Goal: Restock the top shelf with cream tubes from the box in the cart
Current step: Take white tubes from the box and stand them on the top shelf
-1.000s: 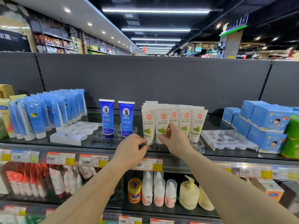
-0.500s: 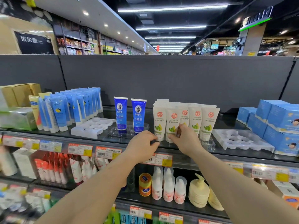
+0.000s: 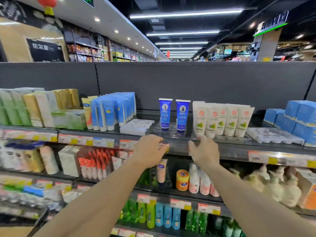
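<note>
While our two bare forearms reach up from the bottom of the view toward the front lip of the top shelf [image 3: 236, 152], we see nothing held in either hand. Behind the shelf runs a grey back panel [image 3: 205, 82], the broadest surface before us. Our left hand [image 3: 150, 152] hangs palm down in front of the price strip, fingers curled loosely inward and empty, its knuckles just below the shelf edge. Our right hand [image 3: 204, 152] is spread open, back toward us, its fingertips [image 3: 199, 140] at the shelf lip just below the leftmost white tube; we cannot tell whether they touch the clear holder there.

Standing cap down on the top shelf, just above our right hand, the cream tubes [image 3: 222, 121] form a tight row: white bodies, flat crimped tops, a red round mark high on each and a green fruit picture lower down, with more of them lined up behind. To their left stand two dark blue tubes [image 3: 173, 115], upright and slightly apart. Either side lie empty white moulded trays, one [image 3: 136, 125] left of the blue pair and one [image 3: 273, 135] right of the white row. Light blue boxes [image 3: 294, 117] are stacked at the far right. Much of the lower shelving is blurred.
</note>
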